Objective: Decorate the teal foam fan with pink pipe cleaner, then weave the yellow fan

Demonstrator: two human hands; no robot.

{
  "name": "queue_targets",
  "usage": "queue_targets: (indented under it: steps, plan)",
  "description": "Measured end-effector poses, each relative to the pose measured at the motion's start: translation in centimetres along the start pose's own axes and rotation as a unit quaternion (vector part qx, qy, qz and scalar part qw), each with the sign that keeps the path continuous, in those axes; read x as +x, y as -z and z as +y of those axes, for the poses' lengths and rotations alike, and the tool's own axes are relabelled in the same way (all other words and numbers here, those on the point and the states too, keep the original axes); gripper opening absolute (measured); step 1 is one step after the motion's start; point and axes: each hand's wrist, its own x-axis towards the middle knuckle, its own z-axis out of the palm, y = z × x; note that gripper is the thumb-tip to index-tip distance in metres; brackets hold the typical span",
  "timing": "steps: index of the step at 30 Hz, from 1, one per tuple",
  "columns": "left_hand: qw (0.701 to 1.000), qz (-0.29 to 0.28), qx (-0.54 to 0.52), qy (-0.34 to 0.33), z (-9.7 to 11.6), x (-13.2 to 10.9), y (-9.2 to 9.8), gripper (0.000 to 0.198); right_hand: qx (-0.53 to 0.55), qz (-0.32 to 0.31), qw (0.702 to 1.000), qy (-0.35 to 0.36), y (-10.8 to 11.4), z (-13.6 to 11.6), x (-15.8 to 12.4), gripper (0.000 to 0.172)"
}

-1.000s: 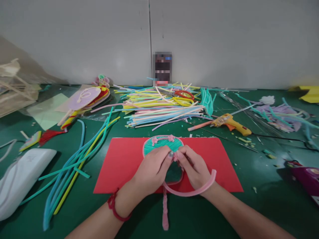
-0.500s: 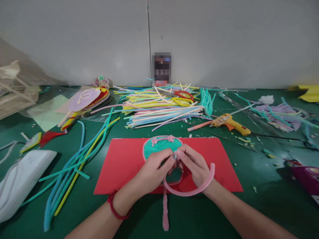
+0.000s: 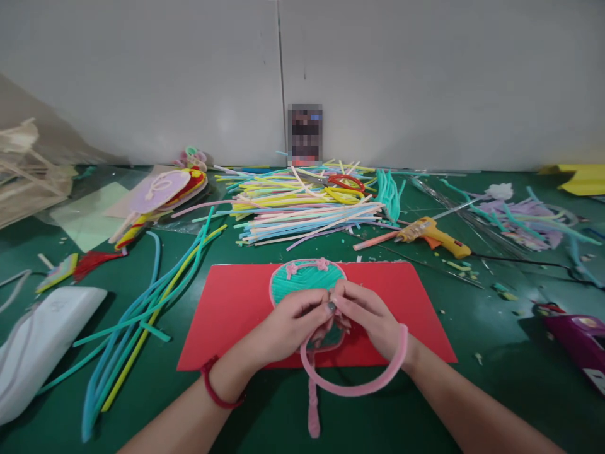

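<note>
Between my pinched fingertips runs a fuzzy pink pipe cleaner [image 3: 352, 389], its free length curving down in a wide loop and up past my right wrist. My left hand [image 3: 300, 318] and my right hand [image 3: 368, 309] meet thumb to thumb, both closed on it; the gripped part is mostly hidden. Beneath them a round fan-like piece [image 3: 305, 280] lies on a red sheet [image 3: 227, 315]. Teal pipe cleaners fill its upper part, with a pink rim and small pink knots. A pink wrapped handle [image 3: 313, 407] sticks out toward me.
Bundled pastel pipe cleaners [image 3: 302, 221] lie at the back, with red-handled scissors [image 3: 343, 182] on top. A yellow glue gun [image 3: 435, 236] rests right of them. Loose blue and teal strips [image 3: 155, 296] and a white device [image 3: 51, 347] are at left, a purple object [image 3: 576, 340] at right.
The pink loop has swung lower and wider, dropping toward me. My hands stay together, with a slight shift of the fingers. The fan-like piece lies where it was.
</note>
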Motion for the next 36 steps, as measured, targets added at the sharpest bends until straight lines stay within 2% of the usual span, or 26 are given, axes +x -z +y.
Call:
queue_targets:
  steps: [5,10,16,20,24,26,29,36]
  plan:
    - [0.999,0.001,-0.032,-0.003,-0.3,0.0,0.0,0.032,-0.033,0.035,0.998,0.029,-0.4,0.1,-0.2,0.03]
    - [0.999,0.017,-0.019,-0.03,-0.3,0.1,-0.1,0.031,-0.08,0.09,0.991,0.062,-1.1,0.6,-0.2,0.029]
    - [0.995,0.062,0.051,-0.053,-0.6,0.2,-0.4,0.034,-0.111,0.153,0.978,0.086,-1.4,0.8,0.1,0.03]
    - [0.992,0.103,0.056,-0.051,-0.7,0.3,-0.1,0.038,-0.13,0.206,0.966,0.082,-0.9,1.1,0.3,0.03]
    - [0.988,0.139,0.046,-0.039,-0.6,0.7,0.3,0.025,-0.109,0.28,0.952,0.059,-0.3,1.3,0.7,0.032]
    - [0.988,0.146,0.027,-0.031,-0.6,0.9,0.4,0.014,-0.088,0.288,0.952,0.049,-0.3,1.2,0.8,0.033]
    - [0.987,0.159,0.02,-0.017,-0.6,1.1,0.4,0.01,-0.091,0.28,0.955,0.042,-0.4,0.9,0.7,0.033]
    - [0.974,0.217,0.062,-0.001,-0.5,0.9,0.6,0.024,-0.116,0.241,0.963,0.036,-0.7,0.6,0.6,0.029]
